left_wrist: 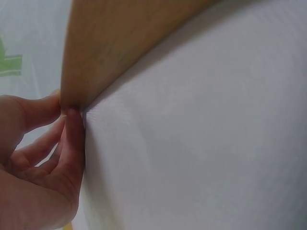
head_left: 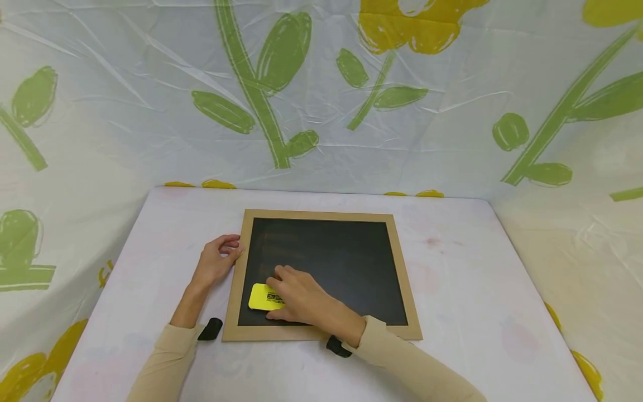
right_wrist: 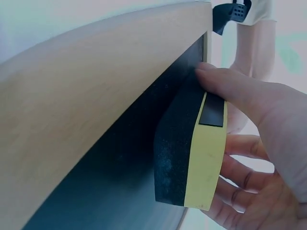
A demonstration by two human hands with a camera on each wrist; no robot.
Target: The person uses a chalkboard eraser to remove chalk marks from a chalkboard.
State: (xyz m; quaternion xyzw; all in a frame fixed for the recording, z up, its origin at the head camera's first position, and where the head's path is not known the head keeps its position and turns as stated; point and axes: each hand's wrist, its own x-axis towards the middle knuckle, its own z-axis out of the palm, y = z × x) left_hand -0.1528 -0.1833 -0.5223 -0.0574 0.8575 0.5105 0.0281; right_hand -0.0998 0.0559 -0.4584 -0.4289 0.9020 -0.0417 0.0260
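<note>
Chalkboard (head_left: 331, 262) with a wooden frame is lying flat in the middle of the desk (head_left: 452, 290), which is wearing a pale cloth. Behind it a big sheet with green leaves and yellow flowers (head_left: 281, 84) is hanging like a wall. The board is dark and looking almost clean. The left hand (head_left: 217, 261) is resting beside the left side of the frame, and its fingertips (left_wrist: 72, 112) are touching the wooden edge with straight fingers, so it is not grabbing anything. The right hand (head_left: 296, 298) is sitting near the bottom left part of the board, gripping a little yellow eraser (head_left: 265, 297). The thumb is pressing one side of the eraser and the fingers are curling round the other side. The eraser's black felt (right_wrist: 175, 153) is touching the dark board. If the right hand is pushing too hard, I think the board could be sliding on the smooth cloth, because the left hand is only touching the frame lightly. The eraser could also be bumping the frame, since it is close to the corner.
</note>
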